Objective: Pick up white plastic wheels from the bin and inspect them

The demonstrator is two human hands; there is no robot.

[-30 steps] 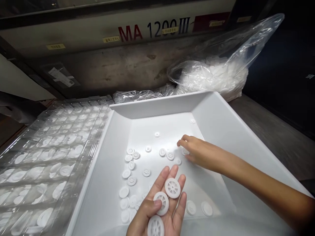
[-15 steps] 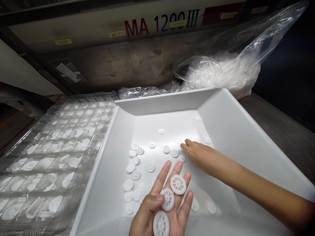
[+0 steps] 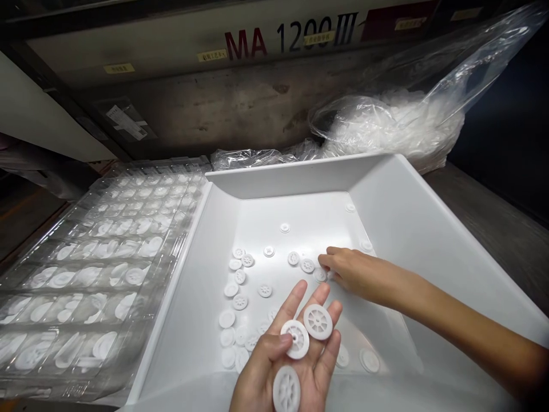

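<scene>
In the head view, the left hand point(image 3: 305, 366) is palm up, fingers spread, bearing three white spoked wheels point(image 3: 318, 321): one across the fingers, one with the thumb clamped over its edge, and one lower down on the palm. Beyond it and to its right, the right hand point(image 3: 354, 273) is palm down with fingertips bent toward the bin floor; whether they are together on anything is hidden. A small white disc point(image 3: 319, 275) lies just beside those fingertips, and two loose spoked wheels point(image 3: 307, 265) lie to their left. Under both hands is a grey-white sloped-sided bin point(image 3: 429, 229). Left of the left hand, more white wheels point(image 3: 227, 318) lie in a rough column; farther left, outside the bin, are clear compartment trays point(image 3: 171, 257) filled with white parts. Beyond the hands, a clear plastic bag point(image 3: 386, 123) of white material sits behind the bin's far rim.
</scene>
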